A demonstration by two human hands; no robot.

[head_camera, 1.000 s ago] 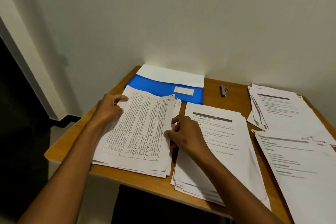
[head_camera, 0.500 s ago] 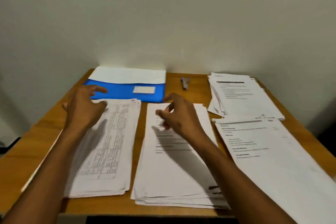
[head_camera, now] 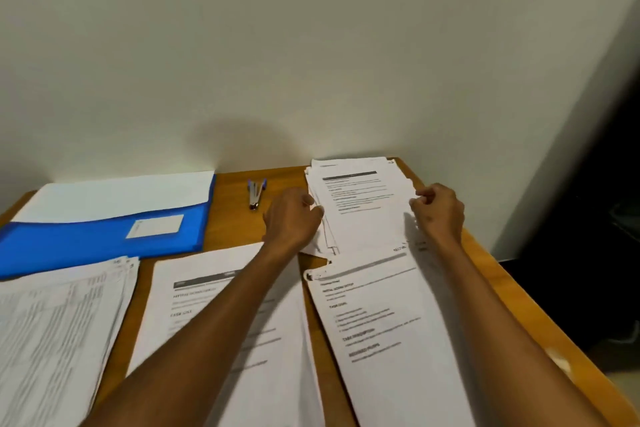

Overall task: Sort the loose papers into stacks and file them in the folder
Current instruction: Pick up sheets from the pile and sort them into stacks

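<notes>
Paper in the far stack (head_camera: 360, 204) is light, limp, slippery; our left hand (head_camera: 294, 218) and right hand (head_camera: 438, 210) pinch its side edges with curled fingers.

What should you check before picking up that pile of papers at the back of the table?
1. Left hand at the left edge of the back-right stack of printed white papers: ok.
2. Right hand at that stack's right edge: ok.
3. Firm hold on the whole stack: cannot tell; the fingertips are blurred.
4. Sheets squared up: not ok; loose edges fan out at the lower left.
5. Near-right stack of printed papers out of the way: not ok; it meets the back stack's front edge.
6. Blue plastic folder lying flat at the left of the wooden table, within reach: ok.
</notes>
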